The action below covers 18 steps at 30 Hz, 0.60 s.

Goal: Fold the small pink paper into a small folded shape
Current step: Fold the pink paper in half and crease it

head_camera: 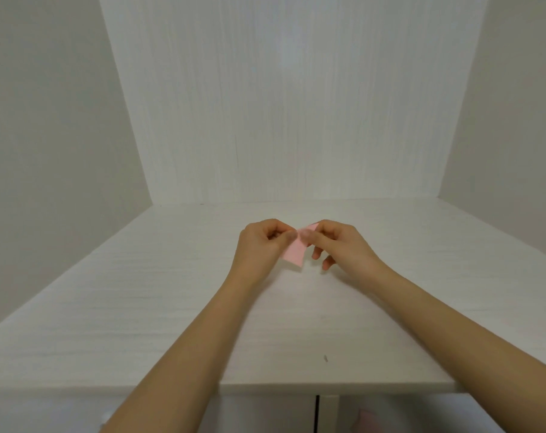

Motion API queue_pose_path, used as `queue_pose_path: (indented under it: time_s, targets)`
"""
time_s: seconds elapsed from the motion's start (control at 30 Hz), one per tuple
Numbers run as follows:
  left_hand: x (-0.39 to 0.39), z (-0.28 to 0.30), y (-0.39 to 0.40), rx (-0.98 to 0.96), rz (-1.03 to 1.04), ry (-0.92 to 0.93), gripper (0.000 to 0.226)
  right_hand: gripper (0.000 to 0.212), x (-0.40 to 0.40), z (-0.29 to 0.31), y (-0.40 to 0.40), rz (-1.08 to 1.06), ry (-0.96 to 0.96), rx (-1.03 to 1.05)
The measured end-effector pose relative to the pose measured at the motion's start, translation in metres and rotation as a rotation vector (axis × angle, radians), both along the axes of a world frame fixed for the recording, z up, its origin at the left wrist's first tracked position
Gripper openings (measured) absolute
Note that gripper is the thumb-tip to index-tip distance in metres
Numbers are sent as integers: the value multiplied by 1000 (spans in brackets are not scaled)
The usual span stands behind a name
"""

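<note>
The small pink paper (294, 252) is held just above the white table (171, 307), near its middle. My left hand (260, 245) pinches the paper's upper left part between thumb and fingers. My right hand (337, 242) pinches its upper right corner, thumb on top, with the lower fingers spread loose. The paper's lower part hangs down and toward me, bent between the two hands. Fingertips hide the paper's top edge.
White wood-grain walls (296, 104) close the table in at the back and on both sides. A small dark speck (325, 358) lies near the front edge. Below the table front, a pinkish blur (364, 420) shows beside a dark gap.
</note>
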<state>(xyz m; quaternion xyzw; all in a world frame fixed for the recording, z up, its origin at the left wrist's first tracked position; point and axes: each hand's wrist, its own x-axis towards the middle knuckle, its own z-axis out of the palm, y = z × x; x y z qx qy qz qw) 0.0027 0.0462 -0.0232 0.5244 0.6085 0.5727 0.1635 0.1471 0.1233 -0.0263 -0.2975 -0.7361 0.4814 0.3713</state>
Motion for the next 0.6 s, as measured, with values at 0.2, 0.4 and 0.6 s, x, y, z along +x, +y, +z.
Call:
queue_pose_path:
  time_s: [0.2,0.4,0.6]
  targets:
    - [-2,-2,0,49,-75,34,34,15,4,0,8,-38,117,-66]
    - [3,-4,-3,63,-115,255,46,4,5,1,9,-4,279,-217]
    - [1,-3,-2,73,-94,255,28,9,5,1,9,21,251,-242]
